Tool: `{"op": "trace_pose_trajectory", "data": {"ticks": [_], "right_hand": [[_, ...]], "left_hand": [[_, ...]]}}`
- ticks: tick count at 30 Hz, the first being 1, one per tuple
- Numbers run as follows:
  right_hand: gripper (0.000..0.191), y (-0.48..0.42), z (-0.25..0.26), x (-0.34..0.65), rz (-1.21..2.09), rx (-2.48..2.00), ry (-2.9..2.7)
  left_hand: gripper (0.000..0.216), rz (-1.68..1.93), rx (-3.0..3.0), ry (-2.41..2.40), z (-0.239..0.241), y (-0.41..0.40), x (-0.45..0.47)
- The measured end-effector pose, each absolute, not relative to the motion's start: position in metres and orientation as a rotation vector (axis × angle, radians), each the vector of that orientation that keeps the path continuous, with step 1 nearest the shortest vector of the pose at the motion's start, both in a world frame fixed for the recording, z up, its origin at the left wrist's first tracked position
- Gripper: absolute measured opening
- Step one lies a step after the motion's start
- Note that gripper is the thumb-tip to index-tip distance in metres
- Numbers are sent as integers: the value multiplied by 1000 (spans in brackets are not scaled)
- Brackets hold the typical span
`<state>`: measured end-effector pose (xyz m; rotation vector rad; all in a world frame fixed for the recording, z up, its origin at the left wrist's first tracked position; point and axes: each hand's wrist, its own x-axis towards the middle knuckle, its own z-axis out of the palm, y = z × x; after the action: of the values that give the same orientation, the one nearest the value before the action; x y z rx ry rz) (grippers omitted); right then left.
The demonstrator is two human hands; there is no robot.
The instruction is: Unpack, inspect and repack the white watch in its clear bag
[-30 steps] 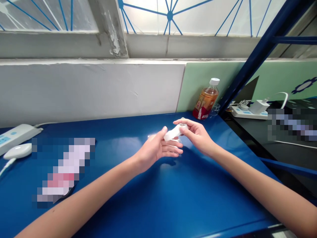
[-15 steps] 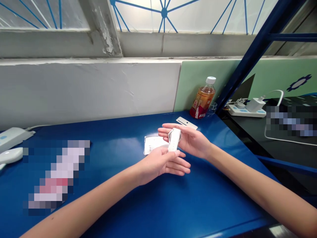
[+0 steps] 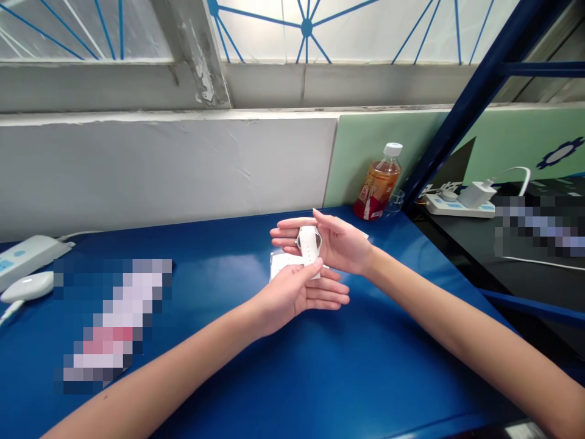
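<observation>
A white wristwatch point(image 3: 309, 241) with a punched strap is between my hands above the blue desk. My left hand point(image 3: 287, 296) pins the lower end of the strap under its thumb, while its other fingers stretch out to the right. Behind the watch, my right hand point(image 3: 342, 247) is open with its palm facing me and its fingers extended to the left; the watch case lies against these fingers. A flat white packet point(image 3: 281, 262) on the desk is partly covered by my hands.
A drink bottle point(image 3: 379, 181) stands at the back right by a small clear cup point(image 3: 395, 201) and a blue metal post point(image 3: 441, 122). On the left are a power strip point(image 3: 34, 259), a white mouse-like device point(image 3: 30, 286) and a blurred flat object point(image 3: 119, 323).
My right hand has shifted left and tilted more upright behind the watch, now covering most of the white card. The watch has moved slightly left and up, with its strap facing me more squarely.
</observation>
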<state>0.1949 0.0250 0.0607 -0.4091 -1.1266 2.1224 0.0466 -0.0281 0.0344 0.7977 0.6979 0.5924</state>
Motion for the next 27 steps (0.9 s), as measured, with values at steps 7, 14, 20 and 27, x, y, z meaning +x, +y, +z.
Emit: {"op": "trace_pose_trajectory", "data": {"ticks": [7,14,20,27], "right_hand": [[32,23,50,206,2014,-451,-1186],[37,23,47,205,1946,-524,-1264],[33,31,59,228,1344,-838,-1849],[31,12,40,252,1035,-1120,-1808]], "left_hand": [[38,562,825,764,39,-25,46],[42,543,856,766,37,-23,45],[51,660,1112,922,49,-16,37],[38,776,2192,1246,45,0,15]]}}
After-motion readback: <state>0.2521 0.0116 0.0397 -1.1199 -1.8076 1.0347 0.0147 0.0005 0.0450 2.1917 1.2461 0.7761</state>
